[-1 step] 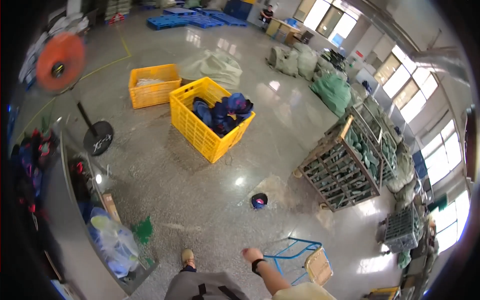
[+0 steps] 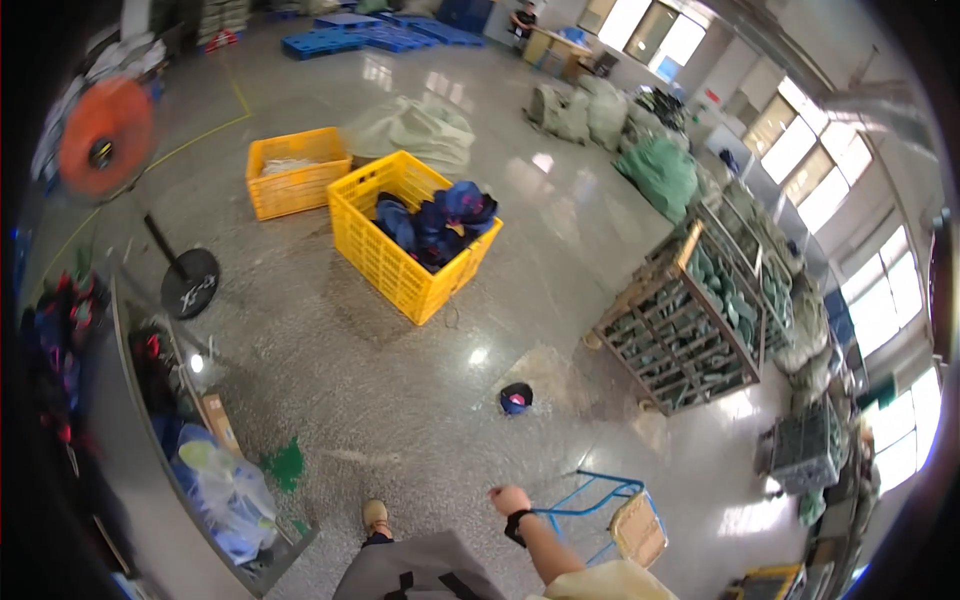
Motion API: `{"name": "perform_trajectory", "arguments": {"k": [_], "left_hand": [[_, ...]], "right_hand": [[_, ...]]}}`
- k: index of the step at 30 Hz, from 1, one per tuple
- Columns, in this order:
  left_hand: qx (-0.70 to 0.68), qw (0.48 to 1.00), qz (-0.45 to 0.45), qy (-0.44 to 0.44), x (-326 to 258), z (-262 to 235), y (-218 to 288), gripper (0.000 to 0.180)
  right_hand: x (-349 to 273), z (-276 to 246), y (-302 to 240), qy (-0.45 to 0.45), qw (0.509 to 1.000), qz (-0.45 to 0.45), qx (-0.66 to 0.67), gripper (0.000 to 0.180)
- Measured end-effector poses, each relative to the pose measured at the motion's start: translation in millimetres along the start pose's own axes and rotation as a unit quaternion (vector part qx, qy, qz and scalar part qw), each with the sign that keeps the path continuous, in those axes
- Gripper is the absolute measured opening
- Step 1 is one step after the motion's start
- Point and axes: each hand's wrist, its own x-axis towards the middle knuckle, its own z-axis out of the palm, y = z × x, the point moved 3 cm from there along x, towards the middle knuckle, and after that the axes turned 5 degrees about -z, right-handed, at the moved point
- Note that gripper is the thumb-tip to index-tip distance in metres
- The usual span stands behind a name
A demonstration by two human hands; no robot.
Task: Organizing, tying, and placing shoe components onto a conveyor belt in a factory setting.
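Observation:
My right hand (image 2: pixel 511 499) reaches in from the lower edge, a black band round its wrist. It hangs in front of my body, and nothing shows in it. Its fingers point away and are mostly hidden. Just right of it stands a blue metal-framed chair (image 2: pixel 603 493) with a worn tan seat; I cannot tell whether the hand touches it. Ahead on the floor lies a dark blue cap (image 2: pixel 516 398) with a pink-and-white patch. Farther off, a yellow crate (image 2: pixel 385 268) holds several dark blue caps (image 2: pixel 440 225). My left hand is out of view.
A smaller yellow crate (image 2: pixel 295 188) stands behind, beside a pale sack (image 2: pixel 425 135). On the left are an orange fan (image 2: pixel 107 137) on a round base and a grey table (image 2: pixel 125 430). A wheeled metal cage (image 2: pixel 680 330) full of green pieces stands right.
The view has shifted slightly, so the crates and fan sit a little farther left. My right hand stays beside the chair, almost unmoved.

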Motion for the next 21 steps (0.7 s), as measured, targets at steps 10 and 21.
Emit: {"name": "perform_trajectory", "arguments": {"k": [10,21], "left_hand": [[0.453,0.842,0.095,-0.277,-198,336,84,0.039],[0.401,0.854,-0.116,-0.311,-218,428,87,0.042]], "right_hand": [[215,-77,177,-0.166,0.971,0.142,-0.093,0.034],[481,-30,285,-0.237,0.963,0.104,-0.074,0.036]]}}
